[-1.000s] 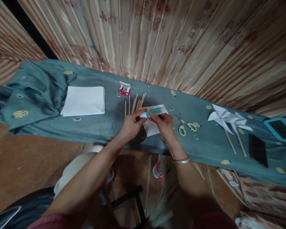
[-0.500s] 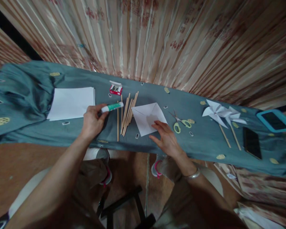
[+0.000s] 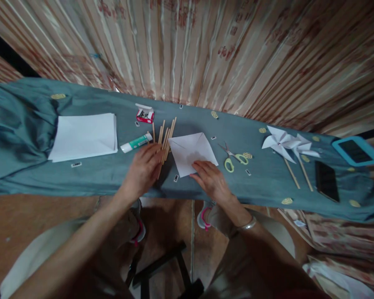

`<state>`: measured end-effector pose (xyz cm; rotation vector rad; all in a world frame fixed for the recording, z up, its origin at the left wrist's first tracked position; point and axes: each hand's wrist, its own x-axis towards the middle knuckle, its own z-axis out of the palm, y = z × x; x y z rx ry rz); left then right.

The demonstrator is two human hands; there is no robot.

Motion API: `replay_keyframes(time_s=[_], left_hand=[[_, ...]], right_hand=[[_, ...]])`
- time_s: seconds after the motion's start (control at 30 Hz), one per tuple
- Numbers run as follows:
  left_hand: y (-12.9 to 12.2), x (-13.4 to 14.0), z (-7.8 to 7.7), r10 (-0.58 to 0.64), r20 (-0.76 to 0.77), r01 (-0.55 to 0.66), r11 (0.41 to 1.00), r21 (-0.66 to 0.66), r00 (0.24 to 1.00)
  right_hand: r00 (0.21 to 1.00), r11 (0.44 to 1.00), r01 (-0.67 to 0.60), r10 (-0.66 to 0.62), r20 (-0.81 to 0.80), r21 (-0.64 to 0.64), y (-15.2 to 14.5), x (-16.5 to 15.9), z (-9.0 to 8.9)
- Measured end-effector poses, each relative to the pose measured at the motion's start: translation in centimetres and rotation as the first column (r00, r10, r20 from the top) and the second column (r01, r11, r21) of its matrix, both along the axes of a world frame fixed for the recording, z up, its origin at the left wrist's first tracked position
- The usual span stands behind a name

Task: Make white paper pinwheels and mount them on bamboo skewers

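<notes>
My left hand (image 3: 145, 168) is over several thin wooden sticks (image 3: 166, 139), hiding their near ends, with its fingers stretched toward a white paper square (image 3: 191, 151). The hand holds nothing that I can see. Beside its knuckles lies a white and green glue stick (image 3: 136, 143) on the cloth. My right hand (image 3: 210, 178) rests its extended fingers on the lower right part of the paper, with the thumb apart at the near edge. Crease lines run from the paper's upper corners. To its right lie scissors with yellow-green handles (image 3: 233, 158), blades parted.
A stack of white paper (image 3: 84, 137) lies on the left of the blue-green cloth (image 3: 249, 191). An open red box (image 3: 145, 114) of small metal pieces stands behind the sticks. Paper pinwheels (image 3: 280, 143), a dark phone (image 3: 326, 181) and a blue-framed tablet (image 3: 357, 151) lie rightward.
My left hand has let go of the glue stick, leaving it on the cloth, and moved right over the wooden sticks. My right hand stays at the paper. The view has shifted slightly.
</notes>
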<state>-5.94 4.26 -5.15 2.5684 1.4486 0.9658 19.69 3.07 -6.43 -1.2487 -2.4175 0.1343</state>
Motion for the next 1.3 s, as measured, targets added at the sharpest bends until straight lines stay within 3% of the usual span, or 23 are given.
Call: replay_keyframes(time_s=[0.13, 0.33, 0.53, 0.77, 0.9, 1.03, 1.3], left_hand=[[-0.7, 3.6, -1.1, -0.201, 0.025, 0.202, 0.962, -0.184, 0.979], [-0.2, 5.0, -0.8, -0.246, 0.058, 0.252, 0.916, -0.313, 0.967], [0.4, 5.5, -0.4, -0.273, -0.07, 0.258, 0.952, -0.164, 0.96], [0.4, 6.9, 0.2, -0.282, -0.056, 0.279, 0.959, -0.052, 0.958], [0.3, 7.5, 0.4, -0.266, 0.019, 0.267, 0.956, -0.121, 0.964], [0.5, 7.2, -0.4, -0.164, 0.105, 0.184, 0.956, -0.229, 0.981], [0.4, 6.9, -1.8, -0.119, 0.205, 0.176, 0.941, -0.288, 0.971]], right_hand=[[1.0, 1.0, 0.001, -0.001, 0.007, 0.023, -0.1, -0.3, 0.1], [0.999, 0.999, -0.031, 0.032, -0.04, 0.03, -0.3, 0.5, 0.3], [0.999, 0.999, -0.015, 0.016, -0.044, 0.031, -0.5, 0.8, 0.1], [0.991, 0.999, 0.035, -0.032, -0.132, 0.019, -0.4, -0.4, 0.7], [0.957, 0.992, 0.095, -0.115, -0.267, -0.088, -0.5, -0.7, 0.5], [0.895, 0.954, 0.167, -0.252, -0.367, -0.25, -0.4, -0.4, 0.5], [0.816, 0.872, 0.283, -0.438, -0.378, -0.399, 0.4, -0.6, 0.8]])
